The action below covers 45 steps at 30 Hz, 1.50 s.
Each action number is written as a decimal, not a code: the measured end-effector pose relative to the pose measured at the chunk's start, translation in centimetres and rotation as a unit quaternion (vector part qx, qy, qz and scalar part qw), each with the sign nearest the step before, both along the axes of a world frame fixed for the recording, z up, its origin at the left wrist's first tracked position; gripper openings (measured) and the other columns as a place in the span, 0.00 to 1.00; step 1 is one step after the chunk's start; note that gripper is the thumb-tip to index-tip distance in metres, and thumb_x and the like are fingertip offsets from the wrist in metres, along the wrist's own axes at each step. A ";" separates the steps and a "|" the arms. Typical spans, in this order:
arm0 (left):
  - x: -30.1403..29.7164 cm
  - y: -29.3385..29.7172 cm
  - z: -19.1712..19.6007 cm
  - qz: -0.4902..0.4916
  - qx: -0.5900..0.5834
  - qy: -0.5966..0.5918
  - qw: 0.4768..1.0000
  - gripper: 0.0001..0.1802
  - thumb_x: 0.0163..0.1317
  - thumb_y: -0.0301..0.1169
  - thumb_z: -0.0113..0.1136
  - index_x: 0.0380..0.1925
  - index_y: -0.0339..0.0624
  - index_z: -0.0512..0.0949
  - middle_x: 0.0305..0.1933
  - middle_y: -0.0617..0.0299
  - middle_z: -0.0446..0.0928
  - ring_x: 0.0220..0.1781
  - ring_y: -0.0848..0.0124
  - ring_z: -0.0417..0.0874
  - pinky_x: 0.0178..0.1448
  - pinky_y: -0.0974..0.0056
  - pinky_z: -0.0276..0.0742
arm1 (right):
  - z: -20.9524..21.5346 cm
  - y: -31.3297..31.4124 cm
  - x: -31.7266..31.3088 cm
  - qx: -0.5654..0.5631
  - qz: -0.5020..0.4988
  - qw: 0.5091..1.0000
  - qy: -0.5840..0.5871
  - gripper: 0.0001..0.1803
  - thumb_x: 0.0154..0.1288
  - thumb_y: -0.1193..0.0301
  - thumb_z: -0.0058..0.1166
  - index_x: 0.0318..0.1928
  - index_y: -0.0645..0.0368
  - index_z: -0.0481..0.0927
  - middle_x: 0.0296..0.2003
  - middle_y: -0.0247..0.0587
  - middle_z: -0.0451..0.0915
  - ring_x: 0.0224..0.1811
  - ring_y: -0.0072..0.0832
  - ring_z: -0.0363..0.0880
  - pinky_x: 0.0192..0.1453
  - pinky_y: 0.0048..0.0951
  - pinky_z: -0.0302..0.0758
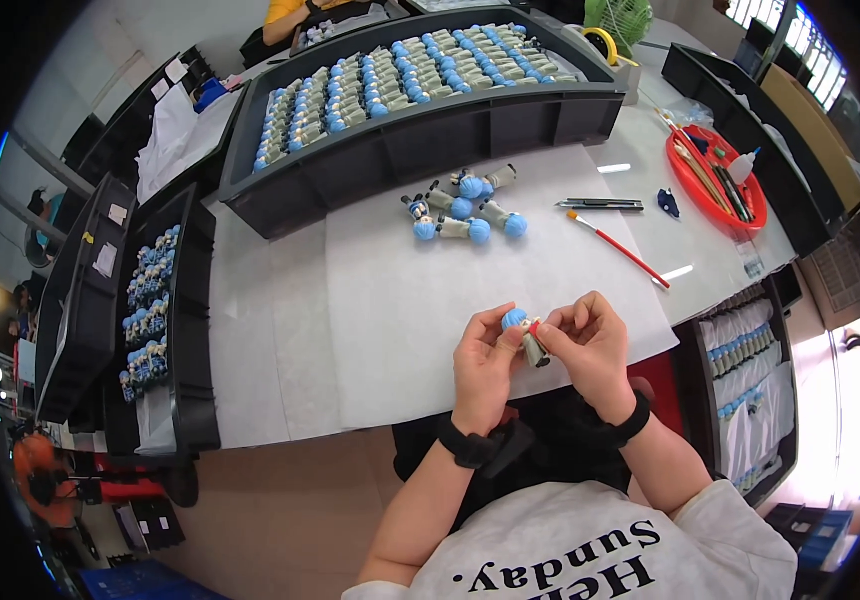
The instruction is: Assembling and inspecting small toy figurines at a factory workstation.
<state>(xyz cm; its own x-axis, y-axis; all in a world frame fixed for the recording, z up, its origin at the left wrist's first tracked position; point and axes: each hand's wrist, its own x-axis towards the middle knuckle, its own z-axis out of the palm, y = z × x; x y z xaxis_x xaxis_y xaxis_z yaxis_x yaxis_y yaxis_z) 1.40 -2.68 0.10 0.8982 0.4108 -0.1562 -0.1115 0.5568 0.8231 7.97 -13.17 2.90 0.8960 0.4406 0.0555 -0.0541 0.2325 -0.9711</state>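
Near the front edge of the white work sheet (390, 330), a small figurine (516, 319) with round blue hair and a grey-beige body is held between my two hands. My left hand (485, 365) is closed on its head side, thumb on the front. My right hand (590, 352) pinches at the figurine's upper body, where a small red part (534, 327) shows by the thumb tip. Whether that red part is fixed to the figurine, I cannot tell. Several similar figurines (465, 230) lie in a loose group farther up the sheet.
A large black crate (430, 118) of figurines stands at the back. To the right lie a cutter knife (600, 204), a red-handled brush (630, 255) and a red tray (745, 222) of tools. More crates flank the table, one at left (190, 330). A co-worker's arm (285, 24) shows beyond.
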 end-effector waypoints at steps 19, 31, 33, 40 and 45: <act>0.0 0.2 0.5 -0.011 -0.042 -0.014 0.999 0.16 0.65 0.30 0.44 0.50 0.34 0.64 0.40 0.53 0.73 0.38 0.65 0.79 0.46 0.63 0.77 | 3.9 -4.5 3.4 -0.204 0.034 0.970 -0.127 0.12 0.50 0.84 0.55 0.25 0.62 0.64 0.22 0.34 0.73 0.26 0.15 0.71 0.29 0.16 0.69; 0.0 0.2 0.6 -0.010 -0.049 -0.002 0.999 0.15 0.67 0.29 0.41 0.51 0.34 0.63 0.39 0.51 0.73 0.39 0.65 0.79 0.47 0.62 0.77 | 3.1 -2.7 9.8 -0.411 0.143 0.824 -0.363 0.06 0.49 0.78 0.56 0.29 0.65 0.74 0.27 0.47 0.77 0.31 0.38 0.77 0.35 0.31 0.72; 0.0 0.1 0.5 -0.017 -0.055 -0.011 0.998 0.15 0.66 0.29 0.41 0.51 0.34 0.63 0.39 0.51 0.73 0.39 0.64 0.78 0.48 0.61 0.76 | 3.4 -2.8 11.5 -0.446 0.089 0.779 -0.433 0.08 0.50 0.74 0.56 0.31 0.64 0.76 0.30 0.49 0.78 0.36 0.43 0.76 0.40 0.35 0.71; 0.0 0.2 0.5 -0.015 -0.050 -0.008 0.999 0.15 0.66 0.30 0.43 0.51 0.34 0.63 0.40 0.52 0.73 0.40 0.63 0.78 0.48 0.60 0.76 | 2.6 -2.2 16.4 -0.531 0.084 0.729 -0.425 0.09 0.51 0.76 0.54 0.35 0.64 0.77 0.33 0.50 0.78 0.39 0.43 0.76 0.43 0.37 0.71; 0.0 0.3 0.5 -0.017 -0.046 -0.014 0.999 0.15 0.66 0.30 0.43 0.50 0.35 0.64 0.40 0.52 0.73 0.40 0.63 0.79 0.48 0.60 0.76 | 0.8 -2.0 18.7 -0.490 0.079 0.707 -0.503 0.13 0.51 0.78 0.53 0.41 0.62 0.77 0.34 0.49 0.78 0.41 0.42 0.74 0.46 0.37 0.70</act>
